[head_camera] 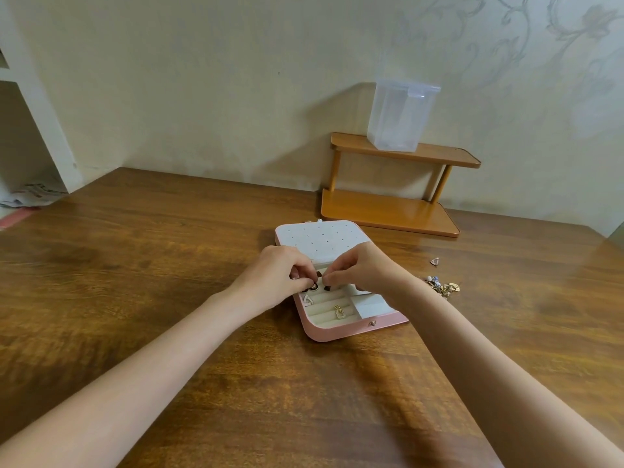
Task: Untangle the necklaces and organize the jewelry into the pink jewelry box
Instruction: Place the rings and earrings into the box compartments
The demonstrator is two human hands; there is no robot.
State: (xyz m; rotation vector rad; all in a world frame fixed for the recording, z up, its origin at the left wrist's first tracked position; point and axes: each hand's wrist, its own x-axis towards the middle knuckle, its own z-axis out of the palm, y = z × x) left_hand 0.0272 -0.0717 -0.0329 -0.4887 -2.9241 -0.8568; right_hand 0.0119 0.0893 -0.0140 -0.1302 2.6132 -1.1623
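The pink jewelry box [351, 331] lies open in the middle of the table, its white dotted lid panel [317, 239] folded back. A white triangular earring [308, 300] and a gold rectangular earring [338, 312] sit in the ring rolls. My left hand [280, 278] pinches a small dark round earring [314, 286] over the rolls. Just beside it, my right hand [364, 268] pinches a second dark earring [327, 288]. A tangled heap of necklaces and charms [442, 287] lies on the table right of the box.
A single pink triangular earring [435, 261] lies on the table beyond the heap. A wooden two-tier shelf [391, 211] stands against the wall behind the box, with a clear plastic container [400, 116] on top. The wooden table [135, 282] spreads left and front.
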